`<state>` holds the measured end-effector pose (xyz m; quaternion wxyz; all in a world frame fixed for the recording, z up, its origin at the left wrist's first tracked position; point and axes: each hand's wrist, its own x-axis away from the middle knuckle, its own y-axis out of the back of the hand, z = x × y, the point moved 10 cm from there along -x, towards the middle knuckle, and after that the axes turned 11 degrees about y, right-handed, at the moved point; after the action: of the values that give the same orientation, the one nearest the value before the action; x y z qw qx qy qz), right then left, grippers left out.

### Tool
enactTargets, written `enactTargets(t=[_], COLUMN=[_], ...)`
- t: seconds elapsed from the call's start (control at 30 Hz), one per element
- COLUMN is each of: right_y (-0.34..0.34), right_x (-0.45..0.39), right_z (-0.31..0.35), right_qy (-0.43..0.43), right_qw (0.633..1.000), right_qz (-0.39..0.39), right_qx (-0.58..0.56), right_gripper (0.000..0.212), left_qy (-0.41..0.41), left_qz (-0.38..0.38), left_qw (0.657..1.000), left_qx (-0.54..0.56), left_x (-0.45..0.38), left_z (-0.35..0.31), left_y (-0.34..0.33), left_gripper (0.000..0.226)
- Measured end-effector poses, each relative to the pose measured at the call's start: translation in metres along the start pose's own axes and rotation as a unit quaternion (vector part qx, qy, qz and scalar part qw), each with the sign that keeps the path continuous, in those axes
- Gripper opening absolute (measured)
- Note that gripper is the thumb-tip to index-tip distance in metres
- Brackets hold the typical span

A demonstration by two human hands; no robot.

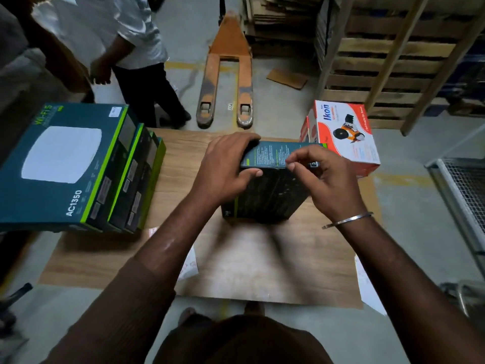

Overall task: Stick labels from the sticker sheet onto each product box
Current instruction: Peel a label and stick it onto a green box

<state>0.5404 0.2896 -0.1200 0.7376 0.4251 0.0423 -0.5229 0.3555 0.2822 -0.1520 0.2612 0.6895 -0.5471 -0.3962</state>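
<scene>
A dark teal product box [267,190] stands on edge in the middle of a brown cardboard sheet [236,261]. My left hand [228,166] grips its top left corner. My right hand [325,177] pinches thumb and forefinger at the box's top edge; whether a label sits between them is too small to tell. Several matching Wi-Fi boxes [65,166] lie stacked at the left, the top one bearing a small white label [114,111]. White sticker sheets [189,266] lie partly hidden under my left forearm, and another white sheet [367,287] lies at the right edge.
An orange-and-white Ikon box [346,135] stands behind the held box at the right. An orange pallet jack [227,74] points toward the cardboard. A person in a white shirt [126,48] stands at the far left. Wooden pallets [388,64] and a metal mesh cage [464,190] line the right.
</scene>
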Motion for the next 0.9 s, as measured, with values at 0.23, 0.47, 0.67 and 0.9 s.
enactTargets(t=[0.23,0.47,0.67,0.9], right_y=[-0.014,-0.027,-0.033,-0.037], right_x=[-0.011,-0.021,-0.022,-0.02], right_z=[0.001,0.009,0.013,0.014], right_qy=[0.017,0.047,0.065,0.08], right_qw=[0.997,0.991,0.981,0.973], right_qz=[0.046,0.082,0.122,0.134], right_qx=[0.053,0.093,0.136,0.171], right_gripper=[0.009,0.013,0.017,0.015], left_qy=[0.012,0.016,0.016,0.017], left_qz=[-0.016,-0.016,-0.017,-0.014], left_qw=[0.999,0.999,1.0,1.0], left_qx=[-0.026,-0.023,-0.01,-0.004], left_x=[-0.008,-0.008,-0.011,-0.013], left_z=[-0.007,-0.004,-0.002,0.001], left_y=[0.006,0.005,0.005,0.002], left_gripper=[0.063,0.058,0.058,0.058])
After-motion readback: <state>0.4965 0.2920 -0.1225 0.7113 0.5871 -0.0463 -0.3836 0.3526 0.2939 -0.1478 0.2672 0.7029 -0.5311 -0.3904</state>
